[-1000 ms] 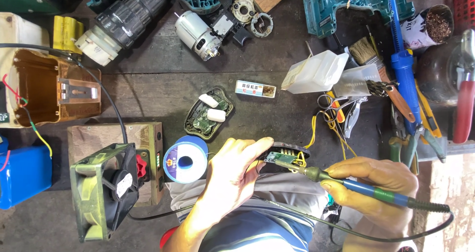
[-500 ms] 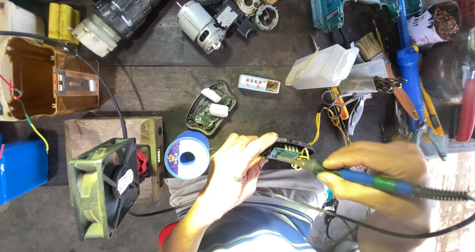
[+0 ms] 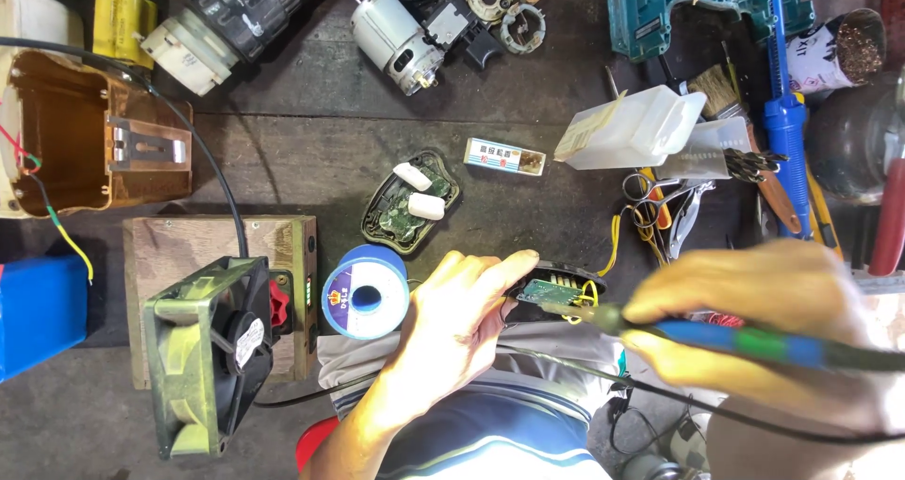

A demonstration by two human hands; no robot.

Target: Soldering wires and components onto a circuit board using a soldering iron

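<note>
Two hands are seen: the left hand (image 3: 457, 324) and the right hand (image 3: 764, 334). One soldering iron (image 3: 745, 340) is counted, and one solder spool (image 3: 365, 292). Two circuit boards are seen: one small green board (image 3: 549, 291) and one board (image 3: 410, 204) in an open black case. One fan (image 3: 209, 348) is counted, one motor (image 3: 398, 29), one blue battery (image 3: 40, 315), one brush (image 3: 721, 98), one white bottle (image 3: 636, 128), and two yellow cells (image 3: 123, 23).
</note>
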